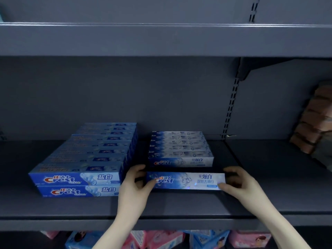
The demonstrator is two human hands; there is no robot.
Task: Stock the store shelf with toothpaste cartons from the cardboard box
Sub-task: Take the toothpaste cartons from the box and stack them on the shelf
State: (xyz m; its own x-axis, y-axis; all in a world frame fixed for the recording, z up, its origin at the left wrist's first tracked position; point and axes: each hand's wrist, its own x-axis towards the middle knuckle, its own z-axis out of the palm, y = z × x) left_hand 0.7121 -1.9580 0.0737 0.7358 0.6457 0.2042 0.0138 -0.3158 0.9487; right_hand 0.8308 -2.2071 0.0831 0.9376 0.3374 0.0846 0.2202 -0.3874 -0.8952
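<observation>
A pale blue-and-white Crest toothpaste carton lies lengthwise on the dark grey shelf, just in front of a row of several matching cartons. My left hand grips its left end, with the thumb under the front face. My right hand grips its right end, thumb on the front lower corner. To the left stands a two-high block of darker blue Crest cartons. The cardboard box is out of sight.
An upper shelf overhangs the working shelf. Brownish packages are stacked at the far right. Pink and blue packs fill the shelf below. A slotted upright divides the back panel.
</observation>
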